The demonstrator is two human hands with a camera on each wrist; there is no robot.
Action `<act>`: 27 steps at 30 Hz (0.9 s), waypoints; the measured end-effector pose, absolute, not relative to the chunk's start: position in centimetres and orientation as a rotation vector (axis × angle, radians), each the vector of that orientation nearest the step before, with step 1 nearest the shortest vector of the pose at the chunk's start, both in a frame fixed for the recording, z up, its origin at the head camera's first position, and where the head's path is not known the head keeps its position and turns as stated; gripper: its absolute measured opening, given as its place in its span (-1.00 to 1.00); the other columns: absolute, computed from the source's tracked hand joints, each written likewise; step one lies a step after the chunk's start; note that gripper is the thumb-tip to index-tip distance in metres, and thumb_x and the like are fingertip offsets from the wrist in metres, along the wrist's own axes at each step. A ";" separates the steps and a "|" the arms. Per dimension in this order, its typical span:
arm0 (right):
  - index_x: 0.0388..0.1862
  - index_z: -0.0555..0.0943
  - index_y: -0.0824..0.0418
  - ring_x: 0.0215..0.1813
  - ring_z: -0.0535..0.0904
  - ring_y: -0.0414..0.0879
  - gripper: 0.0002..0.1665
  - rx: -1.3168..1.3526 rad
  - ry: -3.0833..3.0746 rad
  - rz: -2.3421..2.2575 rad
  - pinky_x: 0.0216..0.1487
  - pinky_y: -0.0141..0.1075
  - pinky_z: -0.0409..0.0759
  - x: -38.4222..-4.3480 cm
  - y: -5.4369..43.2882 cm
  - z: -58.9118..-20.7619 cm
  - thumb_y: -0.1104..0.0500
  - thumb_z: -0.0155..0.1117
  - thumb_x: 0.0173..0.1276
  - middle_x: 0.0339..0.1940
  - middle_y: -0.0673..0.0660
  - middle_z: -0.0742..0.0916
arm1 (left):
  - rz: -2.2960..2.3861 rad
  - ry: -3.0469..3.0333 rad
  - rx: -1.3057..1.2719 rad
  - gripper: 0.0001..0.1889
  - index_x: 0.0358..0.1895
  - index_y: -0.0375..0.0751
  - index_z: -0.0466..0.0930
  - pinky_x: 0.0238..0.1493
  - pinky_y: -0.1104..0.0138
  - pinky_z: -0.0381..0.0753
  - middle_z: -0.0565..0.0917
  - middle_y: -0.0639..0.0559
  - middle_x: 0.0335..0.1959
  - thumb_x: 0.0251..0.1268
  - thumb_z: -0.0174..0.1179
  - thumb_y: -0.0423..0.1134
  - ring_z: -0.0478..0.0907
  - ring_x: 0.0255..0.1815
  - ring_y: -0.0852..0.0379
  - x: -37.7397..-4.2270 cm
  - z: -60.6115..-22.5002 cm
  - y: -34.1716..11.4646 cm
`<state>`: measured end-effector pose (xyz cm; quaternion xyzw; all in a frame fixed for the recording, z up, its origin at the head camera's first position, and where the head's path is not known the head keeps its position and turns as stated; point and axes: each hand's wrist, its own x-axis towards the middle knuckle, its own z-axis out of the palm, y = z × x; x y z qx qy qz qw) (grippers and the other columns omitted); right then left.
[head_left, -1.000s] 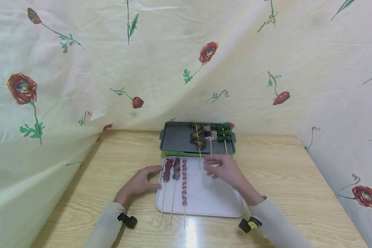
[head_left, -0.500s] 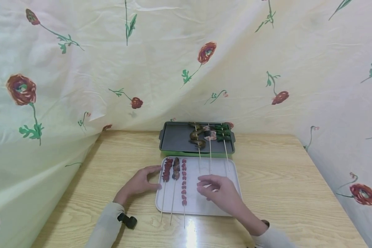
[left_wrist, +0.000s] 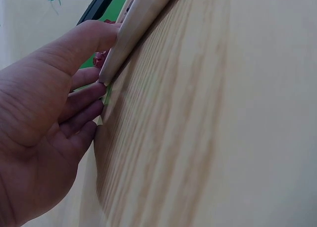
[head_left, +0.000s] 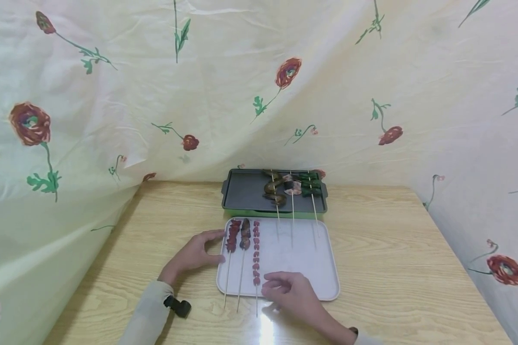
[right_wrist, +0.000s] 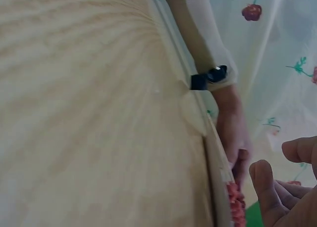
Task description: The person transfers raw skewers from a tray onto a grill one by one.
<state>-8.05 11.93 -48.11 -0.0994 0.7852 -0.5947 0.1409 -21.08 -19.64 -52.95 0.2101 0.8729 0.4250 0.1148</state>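
Lies flat as a white, round-cornered tray [head_left: 302, 249], bearing a skewer of pink pieces [head_left: 256, 260] with stick past the near rim.

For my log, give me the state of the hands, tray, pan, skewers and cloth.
Tray, on the table, food only on its left side.
Pan, no food on its left part.
Three tray skewers, side by side, sticks past the near rim.
Three pan skewers, side by side, sticks over the tray.
Left hand, touching the tray's left edge.
Right hand, fingers bent, holding nothing.
Cloth, hanging, wrinkled.
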 end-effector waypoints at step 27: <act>0.11 0.63 0.51 -0.42 0.76 -0.02 -0.50 -0.212 2.103 -1.730 -0.38 -0.28 0.80 -7.1 10.4 -50.9 0.19 0.42 0.31 -0.40 0.12 0.82 | 1.246 2.548 0.587 -0.17 0.47 -0.01 0.45 0.59 -0.02 0.22 0.41 0.03 0.52 0.09 0.54 0.04 0.27 0.56 -0.08 -21.0 -52.9 -19.7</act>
